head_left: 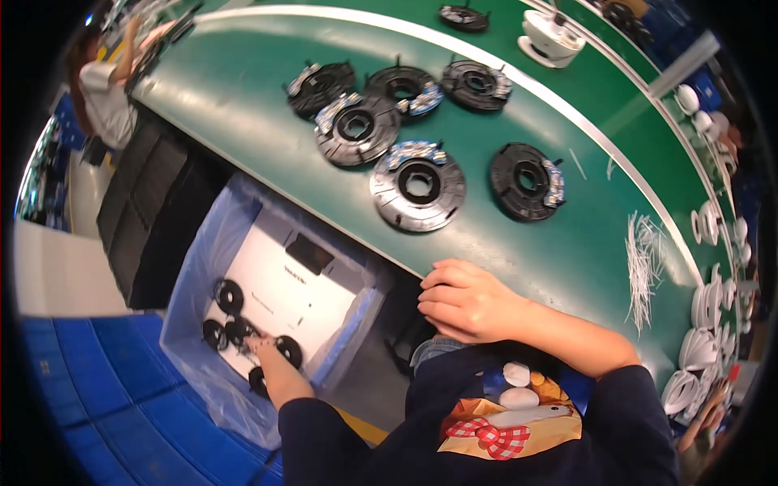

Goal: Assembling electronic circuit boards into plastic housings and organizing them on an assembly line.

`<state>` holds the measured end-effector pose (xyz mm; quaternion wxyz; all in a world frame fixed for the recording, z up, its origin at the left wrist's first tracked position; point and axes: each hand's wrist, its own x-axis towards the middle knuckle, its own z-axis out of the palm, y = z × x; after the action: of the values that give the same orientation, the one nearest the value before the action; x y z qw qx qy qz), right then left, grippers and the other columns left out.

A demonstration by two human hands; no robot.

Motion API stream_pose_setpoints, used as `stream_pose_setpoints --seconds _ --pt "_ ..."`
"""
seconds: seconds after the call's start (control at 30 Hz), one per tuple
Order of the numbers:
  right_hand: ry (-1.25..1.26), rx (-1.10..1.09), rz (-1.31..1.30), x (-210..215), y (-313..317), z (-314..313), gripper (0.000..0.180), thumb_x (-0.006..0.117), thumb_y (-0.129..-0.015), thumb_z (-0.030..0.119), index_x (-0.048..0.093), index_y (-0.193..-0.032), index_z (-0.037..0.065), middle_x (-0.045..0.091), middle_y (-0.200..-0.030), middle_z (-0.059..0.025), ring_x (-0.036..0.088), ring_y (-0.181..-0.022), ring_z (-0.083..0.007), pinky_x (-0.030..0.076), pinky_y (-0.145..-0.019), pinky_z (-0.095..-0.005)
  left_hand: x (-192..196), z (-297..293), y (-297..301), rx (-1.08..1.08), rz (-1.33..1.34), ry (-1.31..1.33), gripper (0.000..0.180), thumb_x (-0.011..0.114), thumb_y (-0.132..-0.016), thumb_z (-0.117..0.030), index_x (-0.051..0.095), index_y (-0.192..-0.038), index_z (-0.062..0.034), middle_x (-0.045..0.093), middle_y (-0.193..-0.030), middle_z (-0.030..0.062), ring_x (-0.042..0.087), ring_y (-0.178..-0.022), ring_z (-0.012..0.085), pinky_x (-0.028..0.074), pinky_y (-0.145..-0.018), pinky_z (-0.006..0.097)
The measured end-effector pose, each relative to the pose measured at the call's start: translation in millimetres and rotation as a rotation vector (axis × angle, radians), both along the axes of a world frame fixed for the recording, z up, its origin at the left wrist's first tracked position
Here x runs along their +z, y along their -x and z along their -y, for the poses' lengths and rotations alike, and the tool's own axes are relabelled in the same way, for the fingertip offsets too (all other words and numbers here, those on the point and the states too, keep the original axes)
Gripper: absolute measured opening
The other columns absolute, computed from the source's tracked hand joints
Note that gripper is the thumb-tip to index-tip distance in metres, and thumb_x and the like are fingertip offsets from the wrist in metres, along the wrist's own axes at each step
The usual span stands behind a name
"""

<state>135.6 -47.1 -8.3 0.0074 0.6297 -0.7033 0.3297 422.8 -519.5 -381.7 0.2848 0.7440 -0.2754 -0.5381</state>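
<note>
My left hand [259, 345] reaches down into a blue-lined box and its fingers close on a small black part [240, 330]; blur and size hide its exact kind. Around it lie several black ring-shaped parts [228, 297] on a white sheet [267, 263]. My right hand [463, 301] rests on the near edge of the green table [356, 215], fingers loosely bent and nothing seen in them. Beyond it on the table are several black round discs with circuit boards, among them a shiny disc [397, 202] and a darker disc [509, 190].
The box's blue plastic liner [198, 275] stands left of the table edge. Blue crates [97, 364] fill the lower left. Thin white strips [643, 267] lie in a pile at right. A white housing [551, 39] stands beyond the rail. A co-worker [105, 89] sits far left.
</note>
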Motion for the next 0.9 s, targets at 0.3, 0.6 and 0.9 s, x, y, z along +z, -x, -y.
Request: stream_pose_setpoints --seconds 0.3,0.6,0.9 --pt "-0.015 -0.033 -0.019 -2 5 -7 0.018 0.064 -0.065 0.008 0.057 -0.080 0.002 0.055 -0.079 -0.0070 0.052 -0.086 -0.0227 0.042 -0.081 -0.0385 126 -79 108 0.298 0.022 0.158 0.055 0.041 -0.086 -0.033 0.037 -0.110 0.0153 0.051 -0.109 0.0238 0.052 -0.097 0.0293 0.044 -0.081 0.033" --pt "-0.056 -0.007 -0.078 -3 4 -9 0.018 0.063 -0.063 0.010 0.057 -0.079 0.001 0.054 -0.078 -0.0077 0.050 -0.088 -0.0224 0.038 -0.086 -0.0384 312 -139 237 -0.473 -0.464 0.962 0.031 0.046 -0.088 -0.030 0.052 -0.089 0.0011 0.053 -0.084 0.0043 0.049 -0.075 0.0126 0.041 -0.069 0.026" --pt "0.036 0.028 0.016 -5 6 -10 0.018 0.062 -0.062 0.010 0.056 -0.077 0.001 0.053 -0.076 -0.0087 0.049 -0.087 -0.0243 0.040 -0.080 -0.0360 438 -190 497 -1.370 -0.413 0.455 0.024 0.051 -0.083 -0.034 0.055 -0.088 -0.0109 0.055 -0.076 0.0012 0.050 -0.063 0.0141 0.037 -0.051 0.029"
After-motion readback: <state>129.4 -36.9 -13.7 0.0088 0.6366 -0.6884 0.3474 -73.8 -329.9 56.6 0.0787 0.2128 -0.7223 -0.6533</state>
